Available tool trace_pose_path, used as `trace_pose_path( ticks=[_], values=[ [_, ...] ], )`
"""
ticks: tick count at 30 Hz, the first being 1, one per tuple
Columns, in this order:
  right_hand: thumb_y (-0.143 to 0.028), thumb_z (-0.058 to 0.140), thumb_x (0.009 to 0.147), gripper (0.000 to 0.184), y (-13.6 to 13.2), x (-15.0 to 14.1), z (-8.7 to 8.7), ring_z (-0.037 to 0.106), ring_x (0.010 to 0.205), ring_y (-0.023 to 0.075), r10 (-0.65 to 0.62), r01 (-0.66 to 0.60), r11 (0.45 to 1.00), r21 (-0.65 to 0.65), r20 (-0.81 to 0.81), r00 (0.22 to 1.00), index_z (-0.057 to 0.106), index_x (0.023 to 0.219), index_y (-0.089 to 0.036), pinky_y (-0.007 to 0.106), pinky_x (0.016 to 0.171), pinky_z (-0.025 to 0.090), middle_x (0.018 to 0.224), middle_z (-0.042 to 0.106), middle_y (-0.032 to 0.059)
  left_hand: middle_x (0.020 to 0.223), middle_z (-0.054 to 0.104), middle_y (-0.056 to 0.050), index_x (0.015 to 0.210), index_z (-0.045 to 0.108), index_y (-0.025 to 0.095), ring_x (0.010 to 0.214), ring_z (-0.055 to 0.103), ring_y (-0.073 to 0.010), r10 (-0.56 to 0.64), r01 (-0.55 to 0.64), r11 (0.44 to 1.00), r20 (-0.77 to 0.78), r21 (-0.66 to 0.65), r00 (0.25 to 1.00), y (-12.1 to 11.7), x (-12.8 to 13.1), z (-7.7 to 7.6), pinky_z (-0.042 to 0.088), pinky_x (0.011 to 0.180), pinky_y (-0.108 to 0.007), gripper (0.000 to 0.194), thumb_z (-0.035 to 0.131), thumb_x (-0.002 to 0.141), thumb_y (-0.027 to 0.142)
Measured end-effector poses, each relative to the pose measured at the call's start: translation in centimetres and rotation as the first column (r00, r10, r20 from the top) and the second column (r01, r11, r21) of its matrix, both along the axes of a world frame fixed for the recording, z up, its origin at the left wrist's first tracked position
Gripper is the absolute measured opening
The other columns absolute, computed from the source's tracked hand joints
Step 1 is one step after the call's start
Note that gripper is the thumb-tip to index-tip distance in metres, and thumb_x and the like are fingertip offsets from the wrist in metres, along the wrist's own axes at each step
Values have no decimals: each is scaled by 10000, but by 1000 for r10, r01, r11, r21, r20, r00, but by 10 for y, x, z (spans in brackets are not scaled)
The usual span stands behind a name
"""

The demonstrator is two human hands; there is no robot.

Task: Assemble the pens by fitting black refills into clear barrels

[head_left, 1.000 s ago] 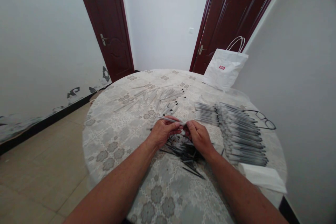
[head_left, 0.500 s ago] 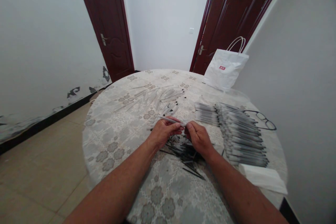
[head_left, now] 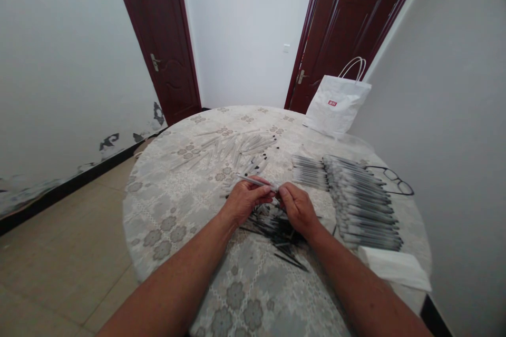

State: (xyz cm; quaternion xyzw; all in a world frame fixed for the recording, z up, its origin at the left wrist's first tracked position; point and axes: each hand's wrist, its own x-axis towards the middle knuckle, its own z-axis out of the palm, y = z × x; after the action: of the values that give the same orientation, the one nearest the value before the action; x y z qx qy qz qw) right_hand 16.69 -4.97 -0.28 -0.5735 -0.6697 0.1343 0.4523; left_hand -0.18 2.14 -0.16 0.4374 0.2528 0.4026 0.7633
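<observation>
Between the thumb and fingers of my left hand (head_left: 245,197) lies a slim, pale pen (head_left: 253,180), pointing up and to the left. My right hand (head_left: 295,204) is closed at the pen's near end, its fingertips meeting those of the left; they hide that end. Under both hands spreads a loose heap of dark, thin refills (head_left: 279,229). Beyond the left hand lie scattered clear pen barrels (head_left: 237,148), some with black ends. To the right of my right hand, many pens (head_left: 366,202) are stacked in neat rows, beside a smaller row of thin pens (head_left: 310,172).
A round table with a flowered cloth (head_left: 166,234) carries everything. Eyeglasses (head_left: 399,183) rest at its right edge, near a folded white cloth or paper (head_left: 395,268). At the back right stands a white bag (head_left: 336,105), close to the wall.
The view has shifted slightly. Both hands keep nearly the same place and grip on the pen.
</observation>
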Motion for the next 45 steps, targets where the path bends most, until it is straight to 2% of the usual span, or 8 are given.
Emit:
trace_pose_path(
  ticks=[5, 8, 13, 18, 29, 35, 41, 45],
  values=[
    [-371, 538, 934, 165, -1, 1, 0, 565, 680, 167, -25, 25, 999, 33, 0, 1000, 575, 1002, -225, 280, 672, 432, 799, 630, 7, 832, 736, -76, 909, 662, 133, 772, 717, -196, 7, -7, 1000, 5, 15, 1000, 2, 0, -4, 587, 755, -343, 304, 837, 709, 281],
    [-358, 507, 952, 153, 0, 0, 1, 562, 704, 168, -19, 16, 999, 47, 52, 998, 583, 933, -227, 280, 679, 423, 794, 620, 13, 841, 735, -80, 900, 663, 131, 774, 716, -195, 12, -12, 1000, -4, 13, 1000, 1, 0, -3, 587, 749, -332, 314, 843, 700, 293],
    [-366, 379, 1006, 330, 1, 0, -1, 526, 648, 163, 17, -17, 1000, 6, 70, 997, 556, 763, -230, 279, 631, 396, 678, 572, 3, 827, 733, -78, 894, 668, 129, 761, 712, -192, 5, -5, 1000, -17, 2, 1000, 0, 0, -2, 587, 747, -334, 332, 855, 681, 303],
    [-389, 503, 953, 177, -1, 0, 1, 554, 703, 179, -10, 8, 999, 41, 33, 999, 578, 969, -230, 286, 664, 416, 793, 609, 15, 835, 733, -81, 906, 673, 133, 766, 713, -197, 11, -11, 1000, 12, 24, 1000, 1, 0, -4, 584, 754, -340, 323, 840, 700, 317],
    [-380, 403, 1007, 300, -2, -2, 1, 525, 660, 174, 34, -33, 999, -18, 55, 998, 541, 782, -237, 290, 646, 375, 690, 556, 0, 792, 717, -68, 893, 665, 123, 732, 705, -187, 19, -19, 1000, -6, 9, 1000, 0, -2, 3, 593, 723, -331, 325, 847, 691, 301],
    [-419, 402, 1009, 382, -4, 1, 1, 481, 597, 152, -40, 36, 998, -47, -89, 995, 490, 691, -226, 279, 601, 355, 622, 528, -13, 832, 723, -75, 954, 653, 130, 750, 713, -193, 135, -135, 991, 35, 17, 990, 8, -10, 7, 601, 721, -346, 358, 834, 712, 323],
    [-507, 413, 986, 401, 0, -1, -3, 452, 488, 128, -7, -78, 981, -175, -440, 898, 520, 726, -220, 255, 479, 359, 577, 504, -33, 815, 720, -61, 938, 650, 129, 743, 712, -184, 130, -131, 991, 37, 29, 991, 11, -10, 6, 599, 716, -334, 343, 826, 720, 327],
    [-492, 471, 961, 305, 1, 0, 1, 518, 537, 133, 3, -67, 984, -166, -359, 933, 577, 872, -220, 247, 500, 386, 657, 573, -25, 823, 714, -50, 937, 661, 139, 753, 711, -187, 130, -128, 988, -17, 88, 991, 11, -10, 6, 593, 713, -337, 325, 810, 728, 338]
  ],
)
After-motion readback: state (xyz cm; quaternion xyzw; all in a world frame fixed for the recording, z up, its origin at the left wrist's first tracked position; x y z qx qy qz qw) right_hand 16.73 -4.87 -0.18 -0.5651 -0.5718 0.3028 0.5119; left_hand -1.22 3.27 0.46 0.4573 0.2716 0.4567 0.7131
